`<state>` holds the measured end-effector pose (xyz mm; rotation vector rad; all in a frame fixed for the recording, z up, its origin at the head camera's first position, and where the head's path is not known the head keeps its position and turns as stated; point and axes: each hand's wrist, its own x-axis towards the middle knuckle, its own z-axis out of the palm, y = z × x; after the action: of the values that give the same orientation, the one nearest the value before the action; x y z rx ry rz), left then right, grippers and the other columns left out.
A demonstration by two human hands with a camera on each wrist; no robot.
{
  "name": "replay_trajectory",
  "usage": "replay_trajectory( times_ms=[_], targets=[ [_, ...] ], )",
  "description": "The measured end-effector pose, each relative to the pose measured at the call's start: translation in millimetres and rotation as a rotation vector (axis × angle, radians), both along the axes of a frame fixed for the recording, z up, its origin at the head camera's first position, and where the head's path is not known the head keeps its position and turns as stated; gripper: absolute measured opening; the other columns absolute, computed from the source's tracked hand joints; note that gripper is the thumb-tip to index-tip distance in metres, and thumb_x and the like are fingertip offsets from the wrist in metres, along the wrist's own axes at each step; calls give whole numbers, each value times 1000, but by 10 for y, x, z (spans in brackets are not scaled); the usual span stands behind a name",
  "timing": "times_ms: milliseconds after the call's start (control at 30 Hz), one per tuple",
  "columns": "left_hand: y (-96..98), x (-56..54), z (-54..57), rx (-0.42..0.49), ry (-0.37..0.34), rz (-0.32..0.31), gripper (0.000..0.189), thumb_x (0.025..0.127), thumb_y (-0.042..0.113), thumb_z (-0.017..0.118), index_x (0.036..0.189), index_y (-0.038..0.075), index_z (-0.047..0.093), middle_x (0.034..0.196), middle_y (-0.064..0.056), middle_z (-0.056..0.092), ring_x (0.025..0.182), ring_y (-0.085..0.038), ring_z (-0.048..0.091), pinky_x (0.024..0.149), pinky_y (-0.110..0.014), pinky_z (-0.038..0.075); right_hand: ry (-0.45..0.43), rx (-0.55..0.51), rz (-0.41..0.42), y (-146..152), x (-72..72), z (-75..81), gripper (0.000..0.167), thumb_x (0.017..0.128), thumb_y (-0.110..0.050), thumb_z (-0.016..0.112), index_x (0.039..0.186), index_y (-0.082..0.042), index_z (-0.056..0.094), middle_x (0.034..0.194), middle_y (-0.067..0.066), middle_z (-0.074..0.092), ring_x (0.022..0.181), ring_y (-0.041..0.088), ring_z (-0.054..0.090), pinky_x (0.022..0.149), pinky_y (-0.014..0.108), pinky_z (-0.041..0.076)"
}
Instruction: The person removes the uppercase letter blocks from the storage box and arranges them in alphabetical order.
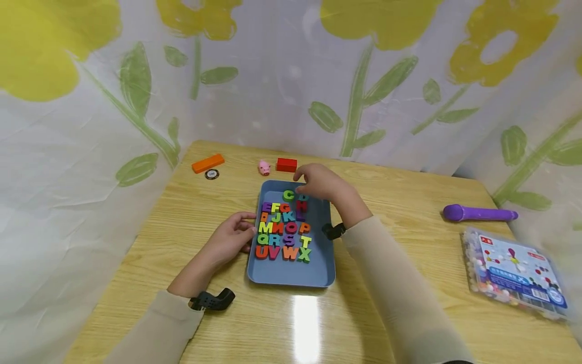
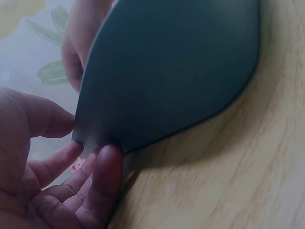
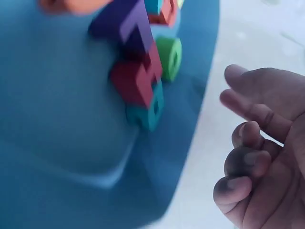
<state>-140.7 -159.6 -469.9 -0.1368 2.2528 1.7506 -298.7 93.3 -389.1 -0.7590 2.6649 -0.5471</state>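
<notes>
A blue-grey tray (image 1: 291, 273) holds rows of coloured toy letters, running from a green C (image 1: 288, 195) down to a green X (image 1: 304, 255). My left hand (image 1: 233, 233) holds the tray's left side, thumb at the rim and other fingertips against the outer wall in the left wrist view. Over the tray's far right corner hovers my right hand (image 1: 318, 181), with nothing between thumb and forefinger. Its other fingers are bent. Below it, the teal D (image 3: 153, 112) and red H (image 3: 138, 78) show in the right wrist view; the hand partly covers D in the head view.
Behind the tray lie a red block (image 1: 287, 165), a pink pig figure (image 1: 264, 168), an orange block (image 1: 208, 163) and a round dark chip (image 1: 211, 174). At the right are a purple stick-like object (image 1: 482, 213) and a clear box of beads (image 1: 514, 273). A flowered curtain (image 1: 273, 101) hangs behind.
</notes>
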Motion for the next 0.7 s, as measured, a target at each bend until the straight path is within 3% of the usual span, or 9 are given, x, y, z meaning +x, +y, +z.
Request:
replay_trajectory(
  times_ms=[167, 300, 500, 700],
  targets=[
    [25, 7, -4, 8, 1, -2, 46, 112, 18, 59, 157, 8, 51, 134, -22, 64, 100, -24, 70, 79, -34, 63, -37, 108, -4, -192, 18, -72, 34, 103, -25, 76, 133, -8, 75, 134, 10, 73, 116, 28, 65, 111, 46, 55],
    [30, 5, -2, 11, 7, -4, 46, 112, 18, 60, 156, 8, 52, 132, -21, 64, 99, -24, 69, 78, -34, 62, -27, 171, -25, -256, 44, -104, 29, 102, -26, 78, 124, -8, 77, 123, 8, 75, 107, 26, 65, 104, 44, 57],
    [19, -7, 0, 8, 9, 1, 45, 112, 18, 60, 154, 8, 53, 129, -19, 64, 97, -23, 68, 77, -34, 62, -7, 172, -34, -302, 73, -118, 20, 100, -27, 80, 110, -9, 78, 106, 7, 73, 94, 26, 62, 86, 41, 55],
    [1, -11, -8, 9, 3, 8, 44, 112, 17, 60, 154, 9, 53, 128, -19, 63, 95, -23, 67, 76, -33, 62, -12, 174, -45, -347, 86, -144, 25, 99, -28, 82, 116, -11, 78, 109, 6, 73, 98, 26, 63, 91, 42, 57]
  ],
)
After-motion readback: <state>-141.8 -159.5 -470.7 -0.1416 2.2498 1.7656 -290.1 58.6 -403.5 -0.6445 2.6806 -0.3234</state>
